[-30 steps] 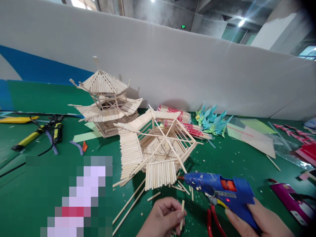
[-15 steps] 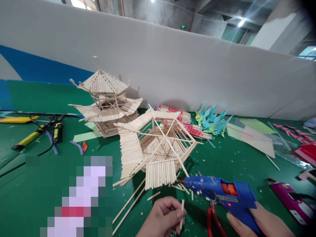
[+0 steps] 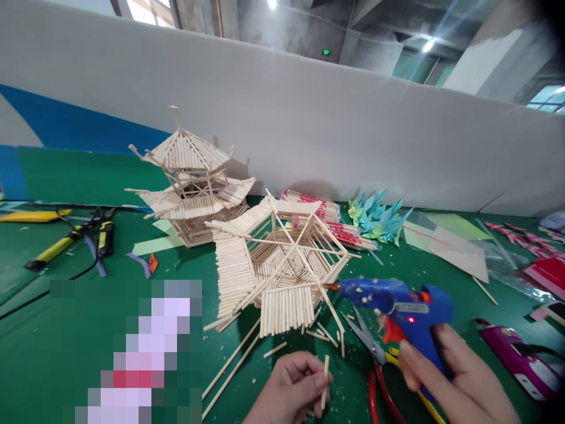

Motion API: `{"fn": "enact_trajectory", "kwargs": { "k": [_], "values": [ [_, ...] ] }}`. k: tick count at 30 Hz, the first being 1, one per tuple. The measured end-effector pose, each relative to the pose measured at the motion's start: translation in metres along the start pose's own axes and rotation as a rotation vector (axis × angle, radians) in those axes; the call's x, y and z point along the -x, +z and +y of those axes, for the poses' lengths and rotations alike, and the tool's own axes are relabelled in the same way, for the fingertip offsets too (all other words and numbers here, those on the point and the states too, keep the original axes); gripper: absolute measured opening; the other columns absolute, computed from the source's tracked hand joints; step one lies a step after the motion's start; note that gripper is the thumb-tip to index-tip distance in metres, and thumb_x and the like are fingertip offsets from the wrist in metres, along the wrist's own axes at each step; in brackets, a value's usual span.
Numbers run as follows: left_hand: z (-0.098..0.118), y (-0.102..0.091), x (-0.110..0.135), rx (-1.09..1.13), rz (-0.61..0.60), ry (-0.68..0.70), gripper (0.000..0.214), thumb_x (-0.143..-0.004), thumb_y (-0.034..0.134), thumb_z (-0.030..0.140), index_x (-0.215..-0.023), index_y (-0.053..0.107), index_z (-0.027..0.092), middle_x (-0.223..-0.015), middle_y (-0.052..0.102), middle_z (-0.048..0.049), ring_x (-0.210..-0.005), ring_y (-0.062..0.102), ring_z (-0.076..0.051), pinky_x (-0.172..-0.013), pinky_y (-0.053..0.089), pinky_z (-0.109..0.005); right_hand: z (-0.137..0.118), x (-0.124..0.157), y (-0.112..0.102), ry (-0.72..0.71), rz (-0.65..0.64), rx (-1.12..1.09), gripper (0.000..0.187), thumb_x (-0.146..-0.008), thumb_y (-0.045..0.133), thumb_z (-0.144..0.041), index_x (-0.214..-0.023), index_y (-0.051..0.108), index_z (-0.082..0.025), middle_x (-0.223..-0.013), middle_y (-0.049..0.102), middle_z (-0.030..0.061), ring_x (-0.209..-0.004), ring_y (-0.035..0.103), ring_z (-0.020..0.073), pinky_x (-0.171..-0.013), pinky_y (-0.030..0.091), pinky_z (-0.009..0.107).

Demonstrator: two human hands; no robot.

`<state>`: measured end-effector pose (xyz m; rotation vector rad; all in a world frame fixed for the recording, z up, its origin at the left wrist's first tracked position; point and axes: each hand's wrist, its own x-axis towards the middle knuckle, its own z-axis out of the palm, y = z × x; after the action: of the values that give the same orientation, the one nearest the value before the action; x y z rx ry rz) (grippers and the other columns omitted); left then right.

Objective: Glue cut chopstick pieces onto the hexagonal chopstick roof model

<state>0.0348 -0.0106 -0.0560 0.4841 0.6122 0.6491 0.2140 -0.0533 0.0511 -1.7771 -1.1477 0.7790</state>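
Note:
Between thumb and fingers, my left hand (image 3: pixel 296 386) pinches a short wooden stick (image 3: pixel 325 381), held nearly upright. My right hand (image 3: pixel 459 377) is wrapped round the handle of a blue hot glue gun (image 3: pixel 392 300) with a lit red light. The gun's nozzle points left, close to the front right edge of a half-roofed wooden stick model (image 3: pixel 286 309). Rows of sticks cover its left, back and front roof sides; the right side shows bare beams. Below the gun lie pliers with red handles (image 3: pixel 378 386), partly hidden by other tools.
A finished stick pagoda (image 3: pixel 194 203) stands behind on the left. Bundled sticks (image 3: pixel 335 227) and blue folded paper (image 3: pixel 379 215) lie at the back. Black-and-yellow pliers (image 3: pixel 66 241) rest at left, a purple power strip (image 3: pixel 516 359) at right. Long loose sticks (image 3: pixel 233 359) lie in front.
My right hand has raised the glue gun and tilted it, its nozzle now higher beside the model's edge. The pliers' jaws beneath have come into view. My left hand stays put with the stick.

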Motion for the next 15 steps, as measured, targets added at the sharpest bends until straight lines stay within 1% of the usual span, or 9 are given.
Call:
{"fn": "enact_trajectory", "kwargs": {
  "k": [2,4,6,7,8,9,11,13,15],
  "values": [
    [0.0,0.0,0.0,-0.001,-0.002,0.002,0.024,-0.055,0.074,0.03,-0.059,0.061,0.011,-0.043,0.057,0.0005,-0.034,0.046,-0.004,-0.037,0.027,-0.015,0.003,-0.007,-0.005,0.094,0.016,-0.247,0.018,-0.076,0.054,-0.038,-0.072,0.047,-0.022,-0.051,0.052,-0.0056,-0.048,0.048,0.0093,-0.046,0.042,0.016],
    [-0.001,0.0,0.0,-0.001,-0.004,0.003,0.024,-0.055,0.074,0.03,-0.06,0.061,0.011,-0.044,0.058,0.0,-0.034,0.046,-0.004,-0.037,0.027,-0.015,0.008,-0.016,-0.011,0.176,0.068,-0.451,0.018,-0.074,0.057,-0.038,-0.075,0.048,-0.022,-0.055,0.054,-0.006,-0.05,0.049,0.009,-0.047,0.043,0.016],
    [-0.001,0.001,0.001,0.001,-0.003,0.004,0.024,-0.056,0.074,0.031,-0.061,0.062,0.011,-0.045,0.058,-0.0003,-0.035,0.046,-0.004,-0.037,0.027,-0.015,0.018,-0.026,-0.015,0.258,0.139,-0.502,0.022,-0.069,0.061,-0.038,-0.081,0.051,-0.022,-0.061,0.056,-0.0055,-0.054,0.052,0.0102,-0.05,0.045,0.017],
    [0.0,0.001,0.002,0.002,-0.001,0.006,0.023,-0.056,0.073,0.03,-0.061,0.062,0.011,-0.045,0.058,-0.0002,-0.035,0.046,-0.004,-0.037,0.027,-0.015,0.025,-0.031,-0.016,0.291,0.16,-0.449,0.026,-0.068,0.063,-0.039,-0.084,0.053,-0.021,-0.063,0.057,-0.0049,-0.057,0.054,0.0112,-0.052,0.046,0.019],
    [0.0,0.001,0.003,0.002,0.0,0.011,0.023,-0.057,0.073,0.03,-0.061,0.062,0.011,-0.045,0.058,-0.0002,-0.035,0.046,-0.004,-0.038,0.027,-0.015,0.034,-0.035,-0.017,0.301,0.177,-0.343,0.029,-0.067,0.063,-0.04,-0.086,0.055,-0.02,-0.066,0.058,-0.0038,-0.06,0.055,0.0126,-0.055,0.046,0.02],
    [0.0,0.002,0.003,0.002,0.002,0.017,0.022,-0.057,0.073,0.03,-0.061,0.062,0.011,-0.046,0.058,-0.0002,-0.035,0.046,-0.004,-0.038,0.027,-0.015,0.043,-0.039,-0.017,0.296,0.16,-0.21,0.032,-0.068,0.061,-0.043,-0.089,0.057,-0.019,-0.071,0.061,-0.0015,-0.065,0.057,0.0149,-0.058,0.047,0.021],
    [0.002,0.002,0.004,-0.001,0.007,0.036,0.021,-0.059,0.072,0.029,-0.062,0.062,0.011,-0.046,0.058,-0.0005,-0.036,0.046,-0.004,-0.039,0.026,-0.015,0.064,-0.047,-0.015,0.25,0.111,0.068,0.044,-0.07,0.054,-0.049,-0.097,0.058,-0.014,-0.085,0.064,0.0052,-0.077,0.059,0.0216,-0.065,0.047,0.028],
    [0.004,0.003,0.004,0.002,0.016,0.05,0.021,-0.059,0.071,0.029,-0.061,0.062,0.01,-0.046,0.058,-0.0009,-0.037,0.045,-0.004,-0.04,0.026,-0.016,0.084,-0.053,-0.012,0.201,0.157,0.327,0.058,-0.072,0.046,-0.055,-0.104,0.056,-0.008,-0.096,0.063,0.0128,-0.084,0.059,0.0268,-0.071,0.046,0.034],
    [0.009,0.006,0.005,0.017,0.037,0.052,0.021,-0.059,0.071,0.029,-0.06,0.062,0.01,-0.045,0.057,-0.0012,-0.037,0.045,-0.005,-0.04,0.026,-0.017,0.1,-0.058,-0.012,0.152,0.189,0.522,0.063,-0.072,0.043,-0.056,-0.104,0.056,-0.003,-0.093,0.064,0.0172,-0.082,0.06,0.0293,-0.069,0.047,0.037]
  ]
}}
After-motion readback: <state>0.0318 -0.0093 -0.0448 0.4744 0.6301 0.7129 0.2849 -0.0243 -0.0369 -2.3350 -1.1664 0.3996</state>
